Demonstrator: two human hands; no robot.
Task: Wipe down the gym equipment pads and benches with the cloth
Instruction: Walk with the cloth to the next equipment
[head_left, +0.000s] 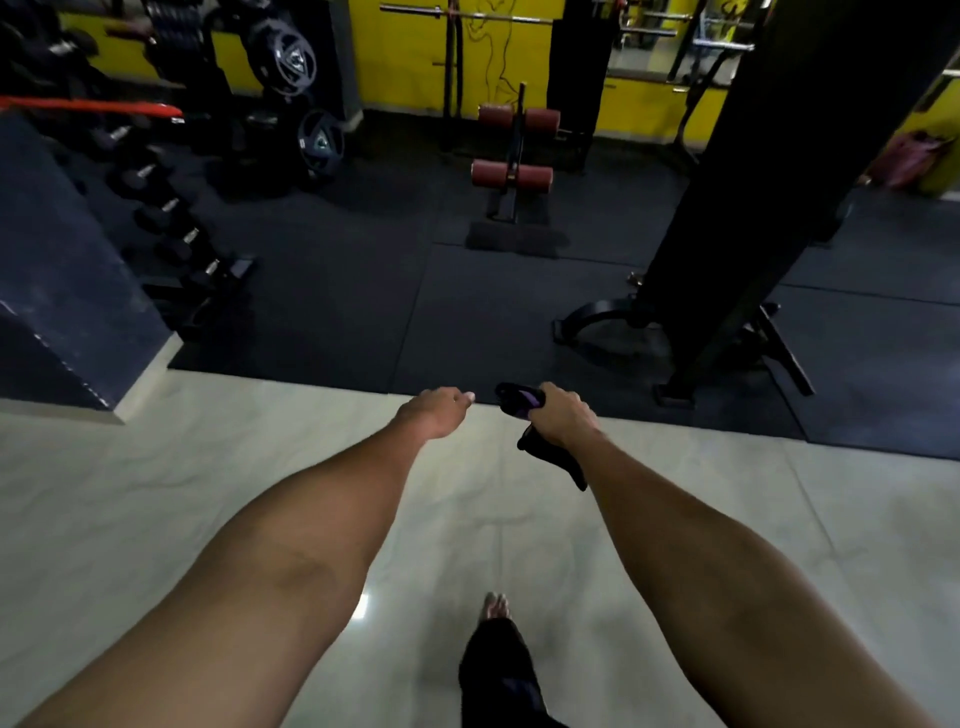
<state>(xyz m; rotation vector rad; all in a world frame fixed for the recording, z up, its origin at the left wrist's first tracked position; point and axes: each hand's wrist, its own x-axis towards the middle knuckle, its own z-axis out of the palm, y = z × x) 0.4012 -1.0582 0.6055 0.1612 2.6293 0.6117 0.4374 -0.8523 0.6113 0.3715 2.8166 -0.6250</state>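
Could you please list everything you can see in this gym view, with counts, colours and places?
cloth: one, dark with purple, middle, gripped in the right hand
roller pads: four, red, far middle, on a black bench frame
weight plates: two, black and grey, far left
dumbbells: a row, count unclear, black, left
machine column: one, black, right
rubber mat: dark, across the far floor
tile floor: pale, near
bag: one, pink, far right
left hand: holds nothing, fingers loosely curled, beside the right hand
right hand: grips the cloth
foot: one, bare, on the tile floor, bottom middle
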